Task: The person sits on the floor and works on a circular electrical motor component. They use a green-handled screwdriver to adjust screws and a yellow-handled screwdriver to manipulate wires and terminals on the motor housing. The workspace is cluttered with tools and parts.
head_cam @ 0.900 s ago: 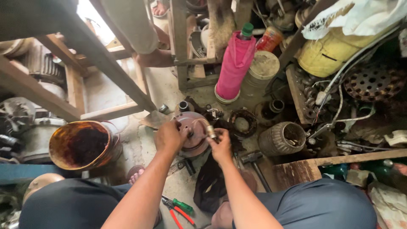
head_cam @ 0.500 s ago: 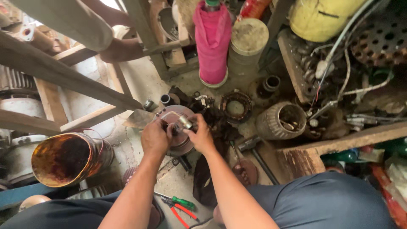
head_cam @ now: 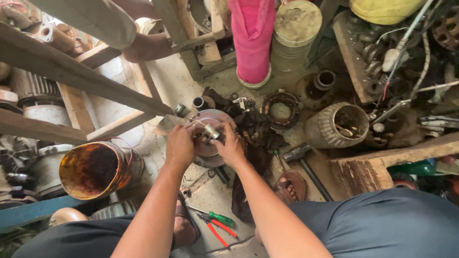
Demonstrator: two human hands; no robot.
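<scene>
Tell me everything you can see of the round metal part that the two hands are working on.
The round metal part is a disc-shaped piece, dull grey with a pinkish-brown, rusty tinge, lying flat on the dirty concrete floor between the person's knees. A small silvery cylinder and thin pale wires sit at its middle. The left hand covers its left edge and the right hand its right edge, fingers meeting at the centre. A dark oily rag lies against its right side. Its underside is hidden.

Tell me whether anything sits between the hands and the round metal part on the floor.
Nothing visible does. The left hand and right hand already rest on the round metal part, fingers around a small metal cylinder at its middle. The hammer and pliers lie off to the side.
</scene>
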